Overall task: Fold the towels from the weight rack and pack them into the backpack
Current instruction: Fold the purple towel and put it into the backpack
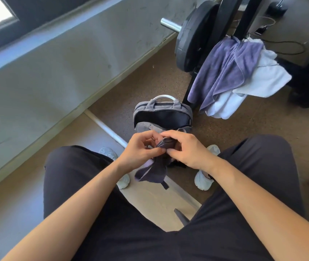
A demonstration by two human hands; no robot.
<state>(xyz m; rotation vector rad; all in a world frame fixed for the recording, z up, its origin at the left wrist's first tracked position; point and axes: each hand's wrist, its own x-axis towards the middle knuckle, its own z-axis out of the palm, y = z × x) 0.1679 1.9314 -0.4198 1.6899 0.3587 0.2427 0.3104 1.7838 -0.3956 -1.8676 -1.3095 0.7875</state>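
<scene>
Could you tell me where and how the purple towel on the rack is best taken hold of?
Probably at its top, where the purple towel bunches over the weight rack. Come from the front and lift upward: it hangs draped over the white towel, so pulling low would likely drag both.

The purple towel (223,72) and the white towel (262,80) are soft, matt cloth with a fine nap, and the small dark towel (153,172) pinched between the left hand (140,149) and the right hand (185,149) is the same kind of limp, matt fabric. The backpack (150,110) is woven grey cloth, dull in finish, while its curved handle (164,97) looks smooth and pale. The weight plate (191,40) is matt black, the bar end (169,25) is polished, shiny metal, and the floor (150,80) is a rough, speckled brown surface.
</scene>
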